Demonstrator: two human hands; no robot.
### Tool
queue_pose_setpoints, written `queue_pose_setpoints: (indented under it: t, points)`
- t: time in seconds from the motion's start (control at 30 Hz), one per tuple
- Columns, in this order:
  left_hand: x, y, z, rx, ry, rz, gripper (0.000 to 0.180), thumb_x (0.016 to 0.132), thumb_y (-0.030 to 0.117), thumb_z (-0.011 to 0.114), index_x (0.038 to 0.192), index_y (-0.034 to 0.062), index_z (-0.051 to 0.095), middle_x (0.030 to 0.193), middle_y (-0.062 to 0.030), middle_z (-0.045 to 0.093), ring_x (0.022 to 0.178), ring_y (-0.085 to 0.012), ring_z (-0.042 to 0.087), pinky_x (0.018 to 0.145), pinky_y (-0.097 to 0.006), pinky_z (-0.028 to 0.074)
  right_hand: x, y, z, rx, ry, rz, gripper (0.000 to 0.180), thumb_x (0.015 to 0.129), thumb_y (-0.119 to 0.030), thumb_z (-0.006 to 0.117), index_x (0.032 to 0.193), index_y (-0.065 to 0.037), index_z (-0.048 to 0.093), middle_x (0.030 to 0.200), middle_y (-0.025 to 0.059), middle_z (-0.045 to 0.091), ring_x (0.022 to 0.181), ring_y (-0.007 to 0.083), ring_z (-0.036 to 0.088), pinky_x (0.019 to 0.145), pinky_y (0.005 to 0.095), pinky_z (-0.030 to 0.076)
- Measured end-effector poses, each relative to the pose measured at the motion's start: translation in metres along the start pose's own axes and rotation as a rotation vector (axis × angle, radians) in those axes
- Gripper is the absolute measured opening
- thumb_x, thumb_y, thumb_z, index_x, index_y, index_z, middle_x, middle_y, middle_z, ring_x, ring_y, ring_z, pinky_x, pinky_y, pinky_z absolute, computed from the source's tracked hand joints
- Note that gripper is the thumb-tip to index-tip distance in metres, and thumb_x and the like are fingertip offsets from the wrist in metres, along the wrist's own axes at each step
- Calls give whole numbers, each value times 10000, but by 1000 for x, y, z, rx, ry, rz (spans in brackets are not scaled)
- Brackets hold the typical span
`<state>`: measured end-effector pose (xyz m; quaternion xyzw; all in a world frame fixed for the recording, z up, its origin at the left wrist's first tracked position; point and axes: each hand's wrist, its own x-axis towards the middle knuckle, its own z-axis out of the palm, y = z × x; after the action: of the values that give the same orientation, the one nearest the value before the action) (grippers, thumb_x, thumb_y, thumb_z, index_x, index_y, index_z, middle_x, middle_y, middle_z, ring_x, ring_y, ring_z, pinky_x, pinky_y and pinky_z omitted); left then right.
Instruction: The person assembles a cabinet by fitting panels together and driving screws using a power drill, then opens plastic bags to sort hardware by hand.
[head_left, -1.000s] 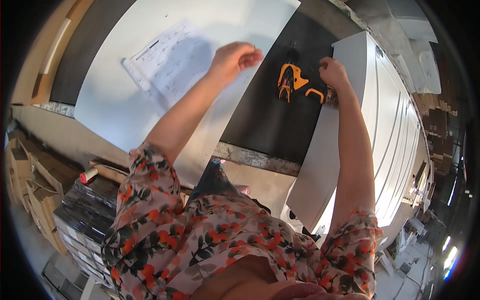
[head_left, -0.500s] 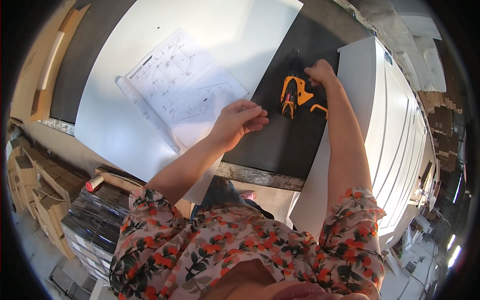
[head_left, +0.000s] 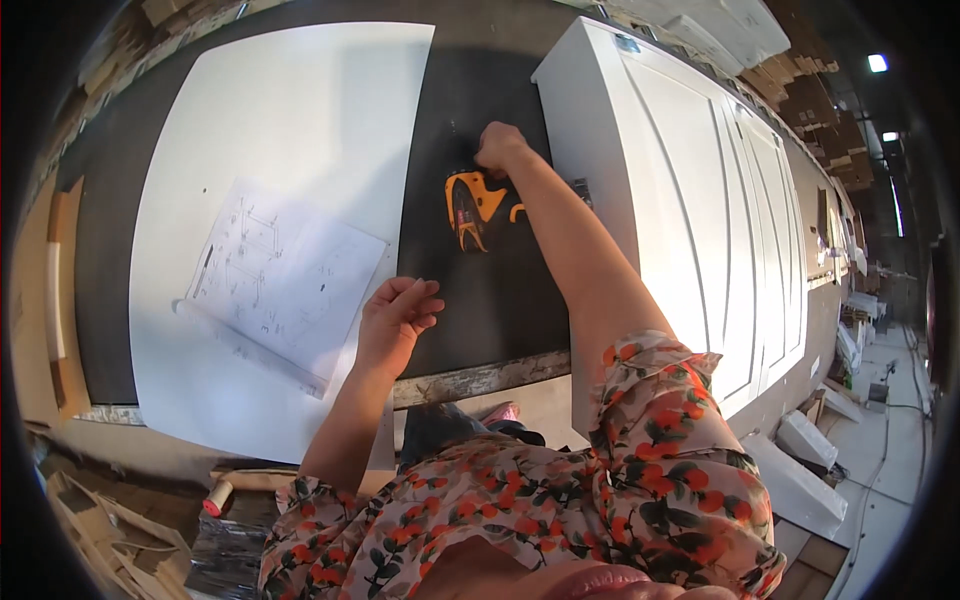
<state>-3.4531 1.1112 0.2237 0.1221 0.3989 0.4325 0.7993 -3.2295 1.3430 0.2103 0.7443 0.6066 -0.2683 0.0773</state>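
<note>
An orange and black power drill (head_left: 478, 208) lies on its side on the dark, matte tabletop (head_left: 490, 310), just beside a tall white panelled cabinet (head_left: 690, 190) with smooth grooved door fronts. The right hand (head_left: 498, 148) is curled shut at the drill's far end, touching it, though whether it truly grips the tool cannot be told. The left hand (head_left: 398, 318) rests loosely half-closed and empty at the edge of a flat white board (head_left: 290, 110), beside a printed instruction sheet (head_left: 280, 282) lying on it.
</note>
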Motion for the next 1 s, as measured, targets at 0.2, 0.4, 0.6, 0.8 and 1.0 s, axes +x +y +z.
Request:
queue_pose_setpoints:
  t: [0.2, 0.4, 0.6, 0.8, 1.0]
  points:
    - [8, -11, 7, -48, -28, 0, 57, 860, 89, 609, 909, 65, 592, 908, -90, 657, 759, -171, 641, 641, -267, 488, -18, -3, -3, -48, 85, 95, 235, 785, -136, 654, 1003, -49, 668, 1059, 157, 637, 1020, 310, 604, 843, 384, 517]
    - [38, -15, 29, -84, 2, 24, 152, 873, 68, 578, 1023, 49, 592, 959, -101, 636, 831, -180, 616, 703, -278, 497, -29, 2, -16, -42, 115, 96, 254, 781, -168, 663, 1001, -42, 655, 1057, 155, 634, 985, 288, 615, 827, 366, 522]
    - [67, -21, 37, -248, -62, 57, 282, 937, 160, 453, 1110, -51, 524, 1101, -157, 557, 1046, -289, 538, 974, -388, 420, -80, -13, -39, 204, -119, -245, 215, 761, -240, 659, 835, -37, 658, 805, 101, 667, 718, 228, 655, 690, 328, 539]
    - [48, -28, 59, -452, -226, 129, 319, 934, 258, 458, 1124, 8, 516, 1087, -117, 571, 1059, -253, 530, 934, -385, 448, -163, -26, -6, -104, -93, -836, 203, 712, -190, 608, 869, -96, 697, 774, 106, 665, 721, 247, 646, 685, 338, 516]
    - [6, -42, 22, -322, 146, -160, 292, 917, 307, 547, 898, 18, 587, 808, -81, 563, 713, -181, 548, 630, -287, 478, -172, 11, -17, -198, 127, -758, 318, 688, -188, 667, 988, -90, 622, 931, 107, 625, 884, 267, 603, 783, 365, 489]
